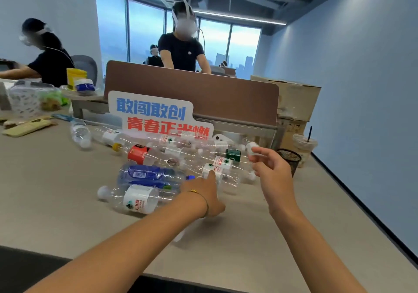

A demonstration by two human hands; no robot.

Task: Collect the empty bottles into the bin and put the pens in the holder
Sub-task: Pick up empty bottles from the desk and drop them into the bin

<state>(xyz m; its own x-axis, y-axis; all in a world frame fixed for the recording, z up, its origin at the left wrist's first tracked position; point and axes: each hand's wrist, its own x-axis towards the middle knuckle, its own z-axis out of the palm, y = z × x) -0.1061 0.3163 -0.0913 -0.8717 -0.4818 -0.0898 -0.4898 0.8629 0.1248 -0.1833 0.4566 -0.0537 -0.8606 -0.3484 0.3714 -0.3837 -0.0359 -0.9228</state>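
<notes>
Many empty bottles [158, 154] lie in a heap in the middle of the table [45, 191]; the left hand [203, 195] reaches into the heap with its fingers out straight, 1 fingertip touching a white-label bottle [207, 168]; the right hand [273, 179] hangs over the heap's right side, fingers half bent; I cannot tell if it holds anything; a black mesh holder [290, 159] stands just behind it.

Single wide-angle view from a head-worn camera at the near edge of the tabletop [45, 202], facing forward and down toward the brown divider [203, 89] along the far edge; the left hand [203, 195] and right hand [272, 177] reach in close from the bottom of frame.
</notes>
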